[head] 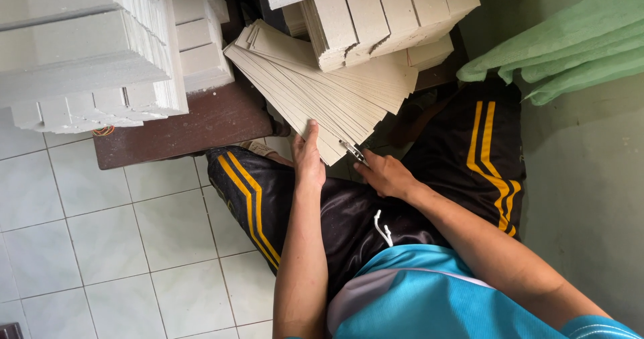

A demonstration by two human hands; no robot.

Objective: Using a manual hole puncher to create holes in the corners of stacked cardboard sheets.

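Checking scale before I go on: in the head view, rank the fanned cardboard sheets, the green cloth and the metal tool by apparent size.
1. Fanned cardboard sheets
2. Green cloth, cut off by the frame, so unsure against the sheets
3. Metal tool, clearly smallest

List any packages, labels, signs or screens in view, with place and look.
None in view: no labels, signs or screens.
Left hand rests on the fanned grey cardboard sheets.
Right hand holds a small metal tool at the sheets' edge.

A low dark-brown wooden table [201, 127] stood on the white tiled floor [121, 238]. Stacks of white foam blocks [87, 50] rested directly on the table.
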